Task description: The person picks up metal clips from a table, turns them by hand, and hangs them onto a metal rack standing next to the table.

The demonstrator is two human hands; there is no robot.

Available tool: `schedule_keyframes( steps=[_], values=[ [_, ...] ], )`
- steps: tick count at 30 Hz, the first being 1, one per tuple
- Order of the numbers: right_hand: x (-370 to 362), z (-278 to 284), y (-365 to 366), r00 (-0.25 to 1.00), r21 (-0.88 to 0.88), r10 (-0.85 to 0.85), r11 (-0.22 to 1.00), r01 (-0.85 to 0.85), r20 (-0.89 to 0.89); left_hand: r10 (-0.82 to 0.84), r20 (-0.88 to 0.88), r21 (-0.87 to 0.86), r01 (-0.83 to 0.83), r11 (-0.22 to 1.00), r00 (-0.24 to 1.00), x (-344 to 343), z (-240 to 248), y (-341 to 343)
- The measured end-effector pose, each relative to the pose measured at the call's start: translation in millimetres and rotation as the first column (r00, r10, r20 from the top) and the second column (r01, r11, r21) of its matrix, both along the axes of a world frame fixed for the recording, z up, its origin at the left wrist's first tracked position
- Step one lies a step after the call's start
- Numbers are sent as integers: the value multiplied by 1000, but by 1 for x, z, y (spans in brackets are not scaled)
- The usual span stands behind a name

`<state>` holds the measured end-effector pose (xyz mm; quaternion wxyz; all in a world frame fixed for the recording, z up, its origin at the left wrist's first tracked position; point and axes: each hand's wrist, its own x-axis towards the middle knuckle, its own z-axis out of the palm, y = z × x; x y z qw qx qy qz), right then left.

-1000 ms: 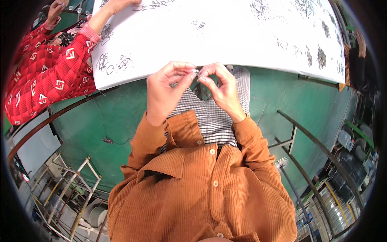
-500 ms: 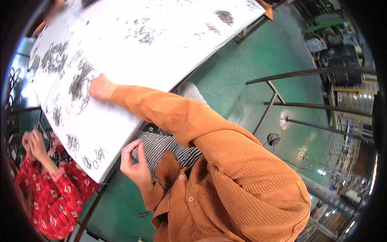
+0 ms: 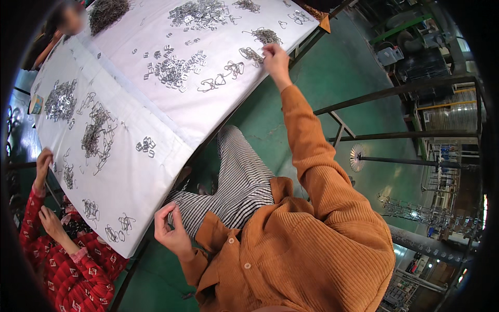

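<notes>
My right hand [image 3: 276, 63] reaches out to the table's right edge, beside a small bunch of bent wire pieces [image 3: 250, 54]. Its fingers are pinched together at the wires; what lies between them is too small to make out. A denser heap of wire pieces [image 3: 266, 36] sits just beyond. Low in front of my body, off the table edge, my left hand [image 3: 174, 231] is held with thumb and fingers curled together, its contents hidden. A short row of wire loops [image 3: 221, 78] lies left of my right hand.
The white-covered table [image 3: 176, 112] carries piles of small metal buckles [image 3: 176, 70], tangled wire pieces [image 3: 96, 132] and a dark heap [image 3: 108, 14]. A co-worker in a red patterned sleeve [image 3: 73, 273] sits at left; another person is at the far left. A metal frame [image 3: 395, 93] stands right.
My right hand has swung from the left wire pile across to the right edge, uncovering a small buckle cluster. My left hand stays nearly in place. The co-worker's hands have moved apart.
</notes>
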<state>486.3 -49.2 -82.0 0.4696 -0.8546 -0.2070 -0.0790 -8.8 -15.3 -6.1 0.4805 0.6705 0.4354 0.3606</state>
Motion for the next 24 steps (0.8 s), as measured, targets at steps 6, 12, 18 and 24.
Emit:
schedule_keyframes(
  steps=[6,12,18,24],
  values=[
    [41,27,29,986,-78,-65,994,77,151,54,70,42,-57,997,996,14,4,-2],
    [-134,34,128,765,94,635,759,-644,109,14,-73,173,-1,985,997,11,23,2],
    [-334,25,216,127,-196,975,162,-967,181,21,-15,104,-20,994,1000,12,16,5],
    [-372,12,242,10,-532,981,114,-839,194,75,58,93,-80,993,996,2,9,3]
  ],
)
